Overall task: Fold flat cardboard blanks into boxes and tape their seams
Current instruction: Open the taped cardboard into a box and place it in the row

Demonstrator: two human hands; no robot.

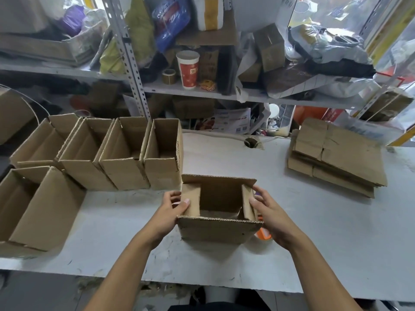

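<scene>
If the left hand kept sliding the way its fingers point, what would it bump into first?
The left hand already grips the box it is folding, fingers pointing right, so it would push straight into that box's left side flap. Nothing else lies between.

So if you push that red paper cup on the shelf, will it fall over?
Probably. The red paper cup stands tall and narrows toward its base, so it likely tips easily. It looks like thin paper, so probably light and squashable. Whether it holds anything is hidden.
</scene>
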